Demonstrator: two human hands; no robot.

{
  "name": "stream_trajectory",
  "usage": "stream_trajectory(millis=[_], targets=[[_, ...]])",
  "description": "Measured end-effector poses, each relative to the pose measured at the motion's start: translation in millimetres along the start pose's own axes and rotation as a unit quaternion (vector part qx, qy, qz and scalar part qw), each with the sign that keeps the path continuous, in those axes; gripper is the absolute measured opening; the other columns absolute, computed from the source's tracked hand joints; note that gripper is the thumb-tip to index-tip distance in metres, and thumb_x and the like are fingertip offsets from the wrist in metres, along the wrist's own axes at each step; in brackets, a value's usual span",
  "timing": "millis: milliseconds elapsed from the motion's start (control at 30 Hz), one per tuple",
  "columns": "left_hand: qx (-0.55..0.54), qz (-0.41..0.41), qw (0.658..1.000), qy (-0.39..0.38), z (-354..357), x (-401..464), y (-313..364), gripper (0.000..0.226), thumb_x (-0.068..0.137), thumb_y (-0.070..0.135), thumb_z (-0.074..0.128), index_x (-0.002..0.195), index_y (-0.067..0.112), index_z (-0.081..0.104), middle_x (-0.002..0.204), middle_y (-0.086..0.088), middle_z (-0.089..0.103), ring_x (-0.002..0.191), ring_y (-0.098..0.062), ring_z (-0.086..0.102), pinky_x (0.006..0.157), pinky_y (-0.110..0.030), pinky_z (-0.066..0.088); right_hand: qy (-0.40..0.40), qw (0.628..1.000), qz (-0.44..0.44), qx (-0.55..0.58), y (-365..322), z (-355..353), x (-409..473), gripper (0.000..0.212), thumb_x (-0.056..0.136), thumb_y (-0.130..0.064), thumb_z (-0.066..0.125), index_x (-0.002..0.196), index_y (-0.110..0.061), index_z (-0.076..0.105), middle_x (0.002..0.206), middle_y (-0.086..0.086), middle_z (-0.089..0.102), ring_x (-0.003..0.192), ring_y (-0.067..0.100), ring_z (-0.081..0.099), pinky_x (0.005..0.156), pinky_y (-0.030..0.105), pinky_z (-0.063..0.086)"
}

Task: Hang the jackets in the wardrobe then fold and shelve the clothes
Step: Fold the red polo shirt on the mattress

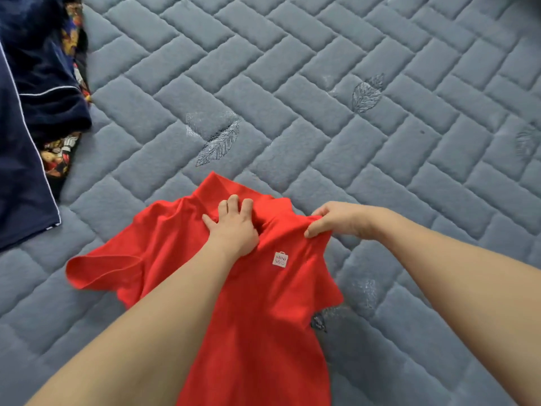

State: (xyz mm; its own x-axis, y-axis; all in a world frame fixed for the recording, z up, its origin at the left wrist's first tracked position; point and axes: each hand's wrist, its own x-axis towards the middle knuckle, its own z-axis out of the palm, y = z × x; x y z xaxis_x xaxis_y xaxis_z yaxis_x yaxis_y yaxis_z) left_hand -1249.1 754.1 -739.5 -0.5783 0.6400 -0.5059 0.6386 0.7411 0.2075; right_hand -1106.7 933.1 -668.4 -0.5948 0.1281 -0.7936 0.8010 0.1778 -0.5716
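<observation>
Spreading across the whole view, the grey quilted mattress carries a red shirt at near centre, collar to the far side. Dark clothes lie at far left. Left hand presses flat below the collar; right hand pinches the right shoulder. Advised: hold the centre down, draw the shoulder out smooth, then fold.

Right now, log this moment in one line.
stage: folding | left hand: presses red shirt | right hand: pinches shoulder | surface: quilted bed
</observation>
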Motion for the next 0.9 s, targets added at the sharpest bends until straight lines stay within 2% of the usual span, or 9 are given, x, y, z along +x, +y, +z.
stream_trajectory(millis=[167,233,333,400,467,600,733,800,900], targets=[[0.019,-0.016,0.999,-0.023,-16,8,10,0.075,0.094,0.020,0.044,0.152,0.047,0.004,0.161,-0.005,0.001,0.141,-0.036,0.015,0.102,-0.070,0.034,-0.159,0.980,0.117,-0.037,14,-21,-27,0.014,0.087,-0.016,0.071,0.096,-0.016,0.061,0.088,0.009,0.063,0.068,0.017,0.056,0.060,0.022,0.044],[0.041,-0.010,0.999,-0.034,-19,10,11,0.074,0.095,0.017,0.043,0.153,0.047,0.008,0.161,-0.009,0.001,0.139,-0.039,0.017,0.101,-0.066,0.038,-0.190,0.964,0.151,-0.108,26,-18,-32,0.008,0.089,-0.017,0.068,0.086,-0.016,0.061,0.082,0.007,0.060,0.069,0.015,0.055,0.068,0.025,0.043],[0.060,-0.008,0.998,-0.022,-22,14,16,0.067,0.094,0.011,0.038,0.152,0.039,0.020,0.156,-0.014,0.012,0.131,-0.043,0.027,0.099,-0.061,0.043,-0.103,0.989,0.096,0.036,38,-20,-32,0.019,0.093,-0.015,0.055,0.074,-0.019,0.056,0.075,0.000,0.055,0.070,0.012,0.048,0.069,0.026,0.035],[0.059,-0.012,0.998,-0.021,-24,16,17,0.063,0.092,0.011,0.039,0.148,0.034,0.026,0.150,-0.015,0.019,0.127,-0.044,0.030,0.100,-0.058,0.042,-0.030,0.965,0.053,0.255,44,-25,-30,0.023,0.094,-0.012,0.043,0.073,-0.017,0.052,0.069,0.003,0.053,0.062,0.016,0.048,0.065,0.029,0.038],[0.039,-0.028,0.998,-0.043,-26,18,17,0.056,0.087,0.014,0.041,0.141,0.030,0.033,0.146,-0.015,0.021,0.126,-0.043,0.029,0.103,-0.058,0.038,0.041,0.955,0.029,0.292,51,-24,-29,0.026,0.099,-0.012,0.038,0.076,-0.013,0.050,0.062,0.005,0.054,0.051,0.017,0.050,0.051,0.028,0.041],[-0.010,-0.056,0.996,-0.063,-29,22,26,0.050,0.086,0.036,0.043,0.134,0.026,0.040,0.155,-0.005,0.014,0.142,-0.033,0.011,0.107,-0.075,0.016,0.149,0.988,-0.010,-0.037,68,3,-23,0.031,0.106,-0.026,0.034,0.082,-0.013,0.049,0.083,0.013,0.058,0.074,0.024,0.057,0.061,0.034,0.041],[0.033,0.029,0.997,-0.069,-18,22,40,0.038,0.092,0.040,0.053,0.128,0.029,0.050,0.155,-0.001,0.012,0.143,-0.030,0.005,0.102,-0.080,0.016,0.169,0.913,0.008,-0.371,66,7,-23,0.047,0.094,-0.065,0.039,0.083,-0.020,0.046,0.101,0.012,0.066,0.098,0.032,0.063,0.070,0.035,0.037],[0.011,0.038,0.999,-0.032,-14,24,44,0.031,0.096,0.031,0.051,0.126,0.027,0.052,0.150,-0.005,0.022,0.140,-0.032,0.013,0.101,-0.079,0.022,0.103,0.910,0.045,-0.398,56,-8,-24,0.063,0.079,-0.077,0.054,0.071,-0.015,0.049,0.076,0.002,0.063,0.077,0.025,0.062,0.061,0.031,0.037],[-0.050,0.049,0.996,0.059,-16,26,41,0.023,0.099,0.026,0.047,0.122,0.023,0.050,0.139,-0.006,0.041,0.129,-0.032,0.032,0.094,-0.067,0.039,-0.038,0.965,0.091,-0.242,47,-27,-32,0.037,0.078,-0.052,0.074,0.068,-0.018,0.064,0.068,-0.003,0.067,0.066,0.016,0.061,0.060,0.027,0.045]])
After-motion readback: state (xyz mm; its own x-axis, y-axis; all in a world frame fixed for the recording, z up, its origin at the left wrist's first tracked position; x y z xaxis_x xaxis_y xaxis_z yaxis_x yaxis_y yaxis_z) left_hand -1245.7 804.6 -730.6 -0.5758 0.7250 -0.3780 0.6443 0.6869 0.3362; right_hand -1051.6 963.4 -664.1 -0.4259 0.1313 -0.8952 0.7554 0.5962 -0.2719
